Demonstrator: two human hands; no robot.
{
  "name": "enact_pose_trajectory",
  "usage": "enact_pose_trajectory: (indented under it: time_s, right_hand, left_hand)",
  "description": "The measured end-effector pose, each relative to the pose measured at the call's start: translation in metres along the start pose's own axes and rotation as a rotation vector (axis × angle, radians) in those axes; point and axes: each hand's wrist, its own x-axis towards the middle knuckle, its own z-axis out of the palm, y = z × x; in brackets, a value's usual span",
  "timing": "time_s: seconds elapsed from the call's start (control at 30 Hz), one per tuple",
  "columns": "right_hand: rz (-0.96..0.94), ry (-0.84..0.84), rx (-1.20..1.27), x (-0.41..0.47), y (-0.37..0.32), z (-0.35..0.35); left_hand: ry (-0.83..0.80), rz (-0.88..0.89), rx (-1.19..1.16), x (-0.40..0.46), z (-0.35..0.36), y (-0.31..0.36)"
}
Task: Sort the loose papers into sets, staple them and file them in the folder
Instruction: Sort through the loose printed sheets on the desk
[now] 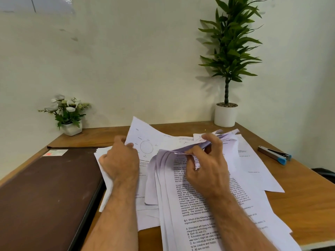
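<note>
Loose papers (213, 205) spread across the middle and lower right of the frame on the wooden tabletop (299, 192), overlapping in a rough fan. Right hand (204, 160) at centre, directly above the printed sheets, thumb and curled fingers pinching the upper edges of several pages and lifting them into a bent arch; forearm entering from the lower right edge, angled up and leftward. Printed top page under that hand running lengthwise from the bottom edge up toward frame centre, text upright to the viewer, tilted slightly. Left hand (120, 160) just left of centre, back of the hand up, fingers curled round the left edge of a diagram sheet (145, 142) bearing a drawn circle, gripping it; forearm rising from the bottom centre. That sheet slanting upward, its far corner pointing to the upper left.

Dark brown folder (45, 192) closed and flat in the lower left, touching the papers' left margin, long axis running from the bottom edge toward the back of the tabletop. Stapler (274, 154) at right, well apart from both hands, lying diagonally with its blue end toward the lower right. Tall potted plant (228, 51) at upper right; small flower pot (69, 115) at left against the wall.
</note>
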Motion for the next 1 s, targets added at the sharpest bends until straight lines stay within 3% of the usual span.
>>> enact_pose_trajectory:
  time_s: [0.1,0.23,0.3,0.4,0.53,0.67,0.83,1.0]
  right_hand:
    - [-0.027,0.000,0.003,0.001,-0.001,0.002]
    - [-0.074,-0.036,0.003,0.002,-0.002,0.005]
    - [-0.075,-0.071,0.002,0.001,-0.002,0.006]
    - [-0.049,-0.086,0.042,-0.001,0.001,0.009]
    - [0.043,-0.074,0.105,-0.003,0.003,0.012]
    - [0.078,-0.010,0.153,0.007,-0.004,0.007]
    - [-0.024,0.130,0.297,0.049,-0.037,-0.007]
    - [-0.085,0.288,0.331,0.113,-0.085,-0.044]
  left_hand:
    - [-0.001,0.021,-0.052,0.000,0.003,0.000]
    - [0.064,0.191,-0.040,0.001,0.009,0.000]
    - [0.022,0.253,-0.081,-0.001,0.010,0.003]
    - [-0.016,0.281,-0.121,-0.013,0.008,0.013]
    - [0.077,0.244,-0.238,-0.023,-0.005,0.030]
    - [0.187,0.307,-0.383,-0.010,-0.036,0.046]
    - [0.224,0.432,-0.464,0.005,-0.080,0.070]
    - [0.101,0.444,-0.640,0.005,-0.131,0.095]
